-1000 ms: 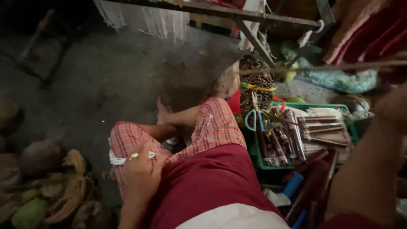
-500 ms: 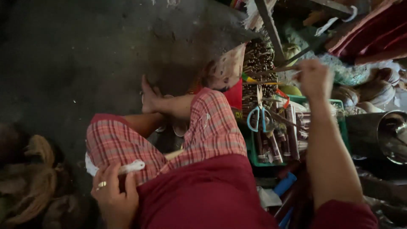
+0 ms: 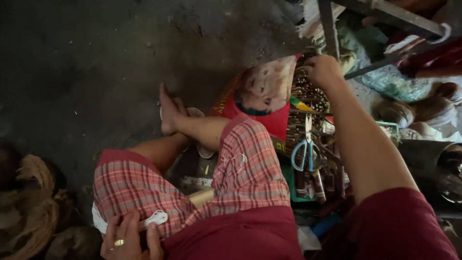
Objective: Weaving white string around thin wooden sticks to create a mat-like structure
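one right hand [image 3: 323, 71] on sticks [image 3: 308, 103], one left hand [image 3: 129, 237] gripping white cord [image 3: 155, 219]

We wear a dark red shirt [image 3: 240, 236], red plaid shorts [image 3: 240, 173], a gold ring [image 3: 118, 242] on our left hand [image 3: 130, 238], bare feet.

Dark concrete floor [image 3: 96, 62], coconut husks [image 3: 33, 207], green crate [image 3: 292, 185]
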